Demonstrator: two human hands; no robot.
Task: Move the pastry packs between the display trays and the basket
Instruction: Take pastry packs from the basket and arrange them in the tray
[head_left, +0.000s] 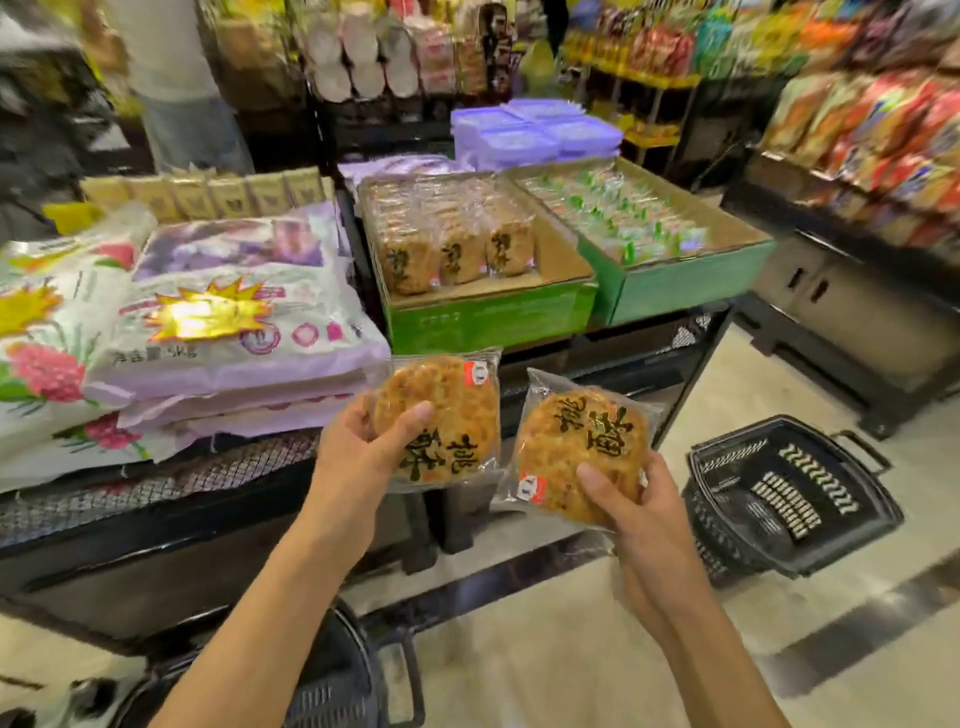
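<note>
Two pastry packs held up, one in each hand, in front of the display trays.

Left hand (358, 441) grip pinches the left pastry pack (441, 415), thumb on top, fingers behind. Right hand (639, 514) grip pinches the right pastry pack (576, 447), thumb on its front. Packs just beside each other, above the floor. Near tray (493, 317) at the table's front edge holds more packs upright; second tray (685, 280) beside it. Black basket (795, 499) on floor, right of hands. Rice bags (234, 322) on table's left.
</note>
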